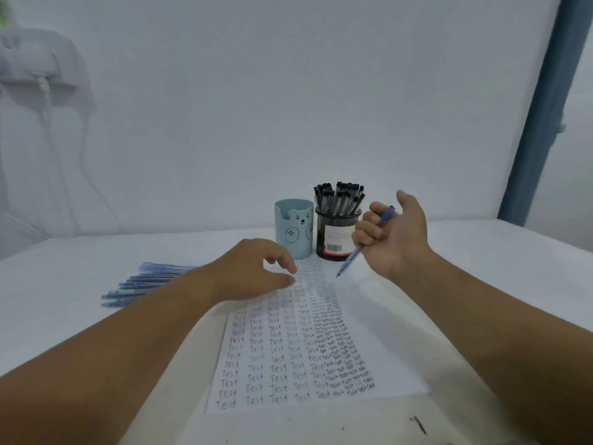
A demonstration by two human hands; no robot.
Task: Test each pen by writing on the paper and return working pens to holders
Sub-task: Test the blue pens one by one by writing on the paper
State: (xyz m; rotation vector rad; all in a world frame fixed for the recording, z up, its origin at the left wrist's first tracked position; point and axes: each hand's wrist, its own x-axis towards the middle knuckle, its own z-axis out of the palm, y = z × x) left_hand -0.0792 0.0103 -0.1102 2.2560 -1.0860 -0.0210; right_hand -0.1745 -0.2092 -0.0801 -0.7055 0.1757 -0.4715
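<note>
Holding black pens point(339, 198), mesh holder point(337, 234), blue holder point(294, 232)

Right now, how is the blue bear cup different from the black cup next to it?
The blue bear cup is pale blue with a bear face drawn on it; the black cup is dark mesh with a white barcode label. No pens show above the bear cup's rim, while the black cup is packed with black-capped pens. Both stand upright, side by side, behind the paper.
</note>
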